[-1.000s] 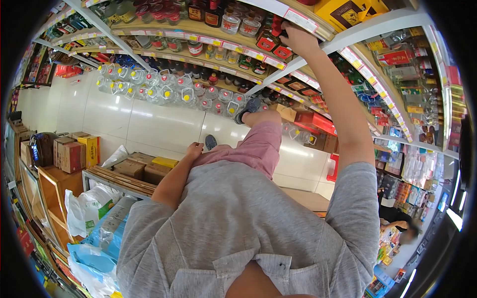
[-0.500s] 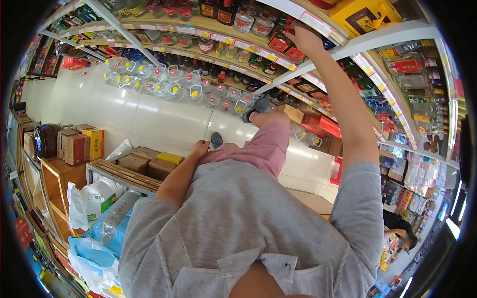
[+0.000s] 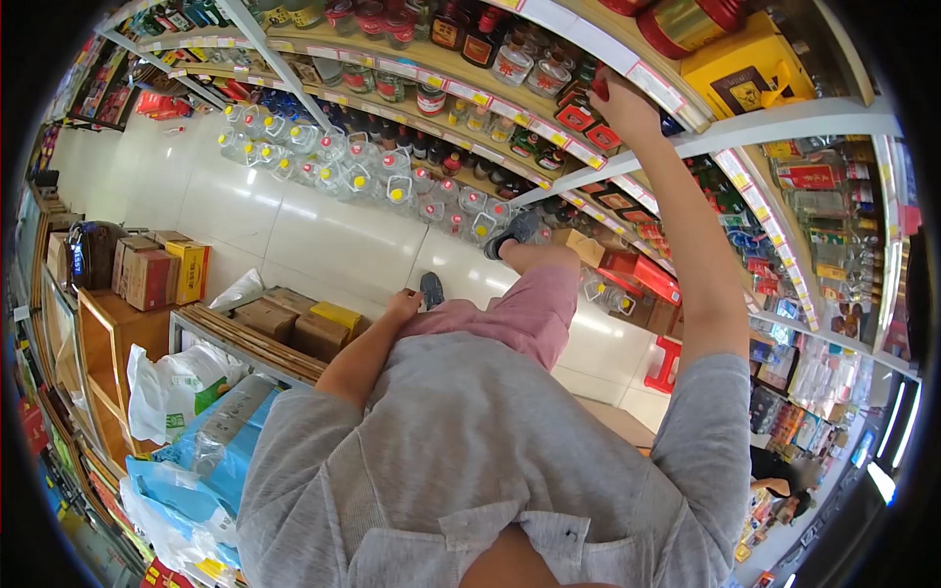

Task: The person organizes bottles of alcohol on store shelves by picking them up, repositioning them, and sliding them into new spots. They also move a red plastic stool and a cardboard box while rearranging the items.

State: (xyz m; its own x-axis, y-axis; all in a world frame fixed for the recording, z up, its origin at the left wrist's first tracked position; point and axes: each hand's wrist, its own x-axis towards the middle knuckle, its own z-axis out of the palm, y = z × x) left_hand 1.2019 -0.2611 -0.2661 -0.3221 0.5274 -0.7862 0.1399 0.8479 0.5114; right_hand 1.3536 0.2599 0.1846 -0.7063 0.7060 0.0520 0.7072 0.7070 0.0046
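Observation:
My right hand (image 3: 627, 106) reaches up to a shelf of liquor bottles. Its fingers are curled at the red upper part of a bottle (image 3: 600, 88), mostly hidden by the hand. Just beside it stand dark bottles with red labels (image 3: 574, 119), and clear bottles with red lettering (image 3: 513, 65) are to their left. My left hand (image 3: 402, 305) hangs at the left thigh, against the pink shorts (image 3: 490, 318). Its fingers are loosely curled, with nothing visible in them.
Large clear jugs with yellow and red caps (image 3: 330, 147) line the floor below the shelves. A yellow box (image 3: 750, 69) sits on the upper shelf. Cartons (image 3: 265, 318) and plastic bags (image 3: 186, 382) are at my left. A red stool (image 3: 664, 365) stands to the right. Another person (image 3: 779, 470) is farther off.
My right hand has drawn slightly back from the shelf, showing more of the red part at its fingers. The view has shifted a little. My left hand stays by the thigh.

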